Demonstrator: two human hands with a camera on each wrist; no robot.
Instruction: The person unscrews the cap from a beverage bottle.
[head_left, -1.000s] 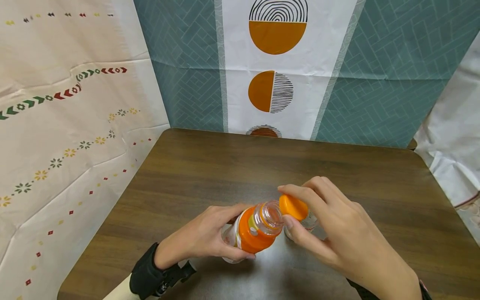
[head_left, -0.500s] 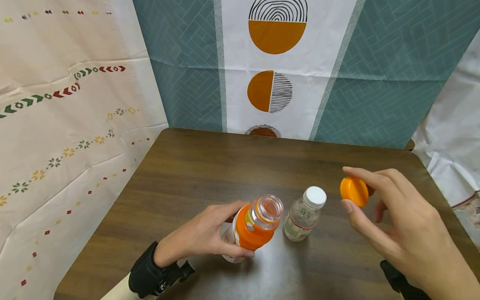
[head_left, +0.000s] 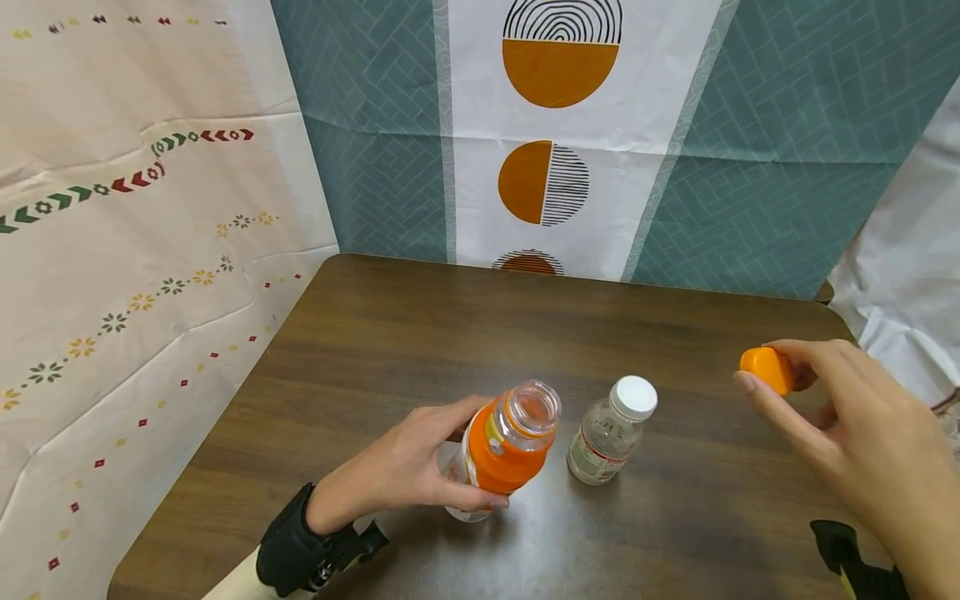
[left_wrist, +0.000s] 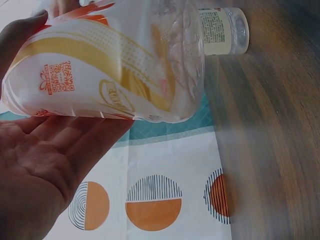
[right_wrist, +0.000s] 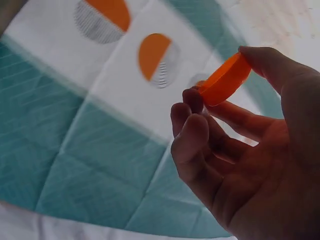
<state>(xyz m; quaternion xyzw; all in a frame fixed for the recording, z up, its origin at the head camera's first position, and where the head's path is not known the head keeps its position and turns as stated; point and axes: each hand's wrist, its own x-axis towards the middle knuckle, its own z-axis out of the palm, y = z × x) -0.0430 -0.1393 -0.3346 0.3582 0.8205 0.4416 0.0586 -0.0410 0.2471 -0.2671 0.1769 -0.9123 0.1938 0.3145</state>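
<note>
My left hand (head_left: pixel 408 467) grips a clear plastic bottle (head_left: pixel 510 450) with an orange and white label. Its uncapped mouth tilts up to the right in the head view. The left wrist view shows the bottle's (left_wrist: pixel 110 65) lower label with a small square code. Over the right part of the table, my right hand (head_left: pixel 862 425) pinches an orange bottle cap (head_left: pixel 767 370) between thumb and fingers. In the right wrist view the cap (right_wrist: pixel 225 80) is seen edge-on. Between the hands a small clear bottle (head_left: pixel 606 442) with a white cap stands upright on the table.
The brown wooden table (head_left: pixel 420 333) fills the lower view. Behind it hangs a teal cloth (head_left: pixel 780 167) with a white panel of orange half circles. A cream patterned cloth (head_left: pixel 150 350) hangs on the left, a white cloth (head_left: pixel 907 292) on the right.
My right hand has carried the orange cap away from the bottle's mouth to the right, revealing the small white-capped bottle. The left hand keeps its grip with the bottle nearly in place.
</note>
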